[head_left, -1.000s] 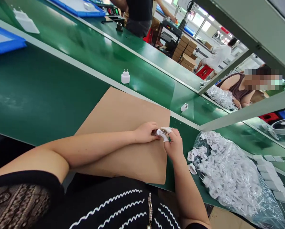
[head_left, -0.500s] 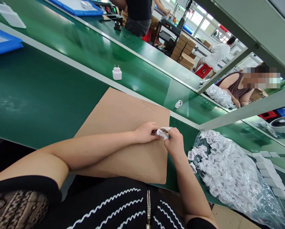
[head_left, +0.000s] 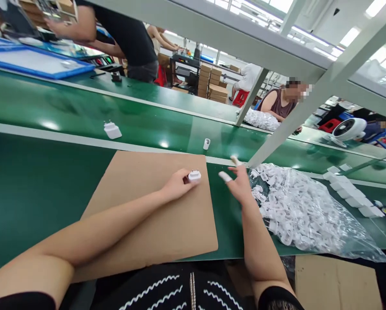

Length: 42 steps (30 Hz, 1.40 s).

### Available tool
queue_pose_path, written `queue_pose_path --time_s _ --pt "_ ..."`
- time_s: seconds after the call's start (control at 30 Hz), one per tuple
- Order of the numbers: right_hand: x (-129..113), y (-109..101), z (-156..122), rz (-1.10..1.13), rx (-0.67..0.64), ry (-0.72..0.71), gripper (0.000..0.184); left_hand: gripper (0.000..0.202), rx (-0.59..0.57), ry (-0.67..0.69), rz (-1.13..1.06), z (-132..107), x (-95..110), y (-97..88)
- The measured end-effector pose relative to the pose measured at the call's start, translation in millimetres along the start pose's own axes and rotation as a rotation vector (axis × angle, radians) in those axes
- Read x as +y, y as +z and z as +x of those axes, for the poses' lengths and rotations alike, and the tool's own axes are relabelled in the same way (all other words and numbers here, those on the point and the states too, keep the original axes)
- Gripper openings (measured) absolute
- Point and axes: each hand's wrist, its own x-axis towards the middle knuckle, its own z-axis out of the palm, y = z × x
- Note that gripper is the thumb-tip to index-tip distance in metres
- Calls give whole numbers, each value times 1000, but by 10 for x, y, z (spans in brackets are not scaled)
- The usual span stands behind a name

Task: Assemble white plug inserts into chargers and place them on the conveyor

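My left hand (head_left: 177, 185) is closed around a white plug charger (head_left: 194, 175), its two pins pointing away from me, over the sheet of brown cardboard (head_left: 154, 219). To the right of the cardboard my right hand (head_left: 239, 183) is raised above the green bench, thumb and fingers apart and nothing between them. White covers wrap its thumb and a fingertip. Just beyond it lies a clear plastic bag (head_left: 304, 206) full of small white plug parts, nearest to that hand.
On the green belt (head_left: 147, 135) beyond the cardboard lie a white charger (head_left: 112, 130) and a small white piece (head_left: 206, 144). White blocks (head_left: 354, 193) are lined up at the right. A grey post (head_left: 286, 107) slants up beside the bag. Co-workers sit and stand across the bench.
My right hand has let go of the charger and moved right, its fingers spreading. The left hand keeps the charger, whose pins now show. The view has turned right and tilted up.
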Motion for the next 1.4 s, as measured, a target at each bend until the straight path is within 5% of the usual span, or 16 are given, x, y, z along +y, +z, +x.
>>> queue_pose_path --time_s 0.1,0.23,0.4,0.5,0.63,0.73,0.87,0.97,1.1,1.27,1.4 --pt "406 -315 137 -346 123 284 65 36 154 -75 36 454 -107 -156" --pt "754 -405 202 -557 -42 580 63 31 312 -210 280 1114 -258 -511" --pt "851 -350 175 -610 -135 525 53 30 364 -332 375 1536 -374 -817" --pt "839 -356 153 -605 -114 498 49 53 476 -397 428 1555 -359 -805" --pt "746 -372 151 -560 -24 462 44 84 770 -135 549 1553 -260 -570" --pt "621 -361 160 -433 133 343 44 83 556 49 579 1679 -243 -345" --pt "473 -273 164 89 176 335 43 59 295 -82 537 1907 -339 -144" --pt "400 -180 178 669 72 451 37 31 285 -70 502 1939 -415 -88" --pt "301 -109 211 1199 -32 519 20 32 338 -8 481 1760 -412 -20" --pt "167 -68 197 1260 -130 530 15 39 394 53 458 1513 -148 63" --pt "87 -30 148 1238 -191 542 20 36 232 252 410 1216 196 -60"
